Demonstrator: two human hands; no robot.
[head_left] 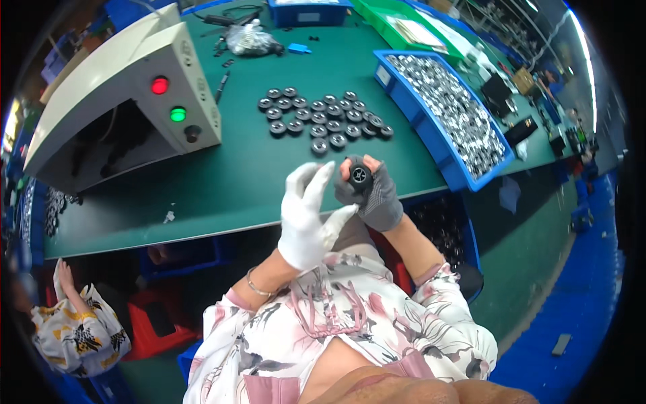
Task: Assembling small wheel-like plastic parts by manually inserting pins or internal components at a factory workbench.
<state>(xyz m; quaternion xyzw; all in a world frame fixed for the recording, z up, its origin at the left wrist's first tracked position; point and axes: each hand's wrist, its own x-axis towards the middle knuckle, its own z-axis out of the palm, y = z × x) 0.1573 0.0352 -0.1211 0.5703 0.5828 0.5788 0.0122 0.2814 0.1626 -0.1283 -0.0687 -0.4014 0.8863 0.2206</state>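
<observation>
My right hand [383,202], in a grey glove with bare fingertips, grips a small black wheel [360,176] with a spoked silver face turned up. Close beside it is my left hand [303,222] in a white glove, its fingers and thumb apart with nothing between them. The left fingertips are near the wheel but do not appear to grip it. Beyond both hands, several black round parts with shiny centres [334,126] lie grouped on the green table [249,182].
A beige machine [171,64] with red and green lights stands at left. To the right, a blue bin [420,131] holds many silver parts [451,108]. A green tray [383,27], clear plastic bag [249,39] and blue bin sit farther back. Another person [81,337] is at lower left, near a red stool [151,323].
</observation>
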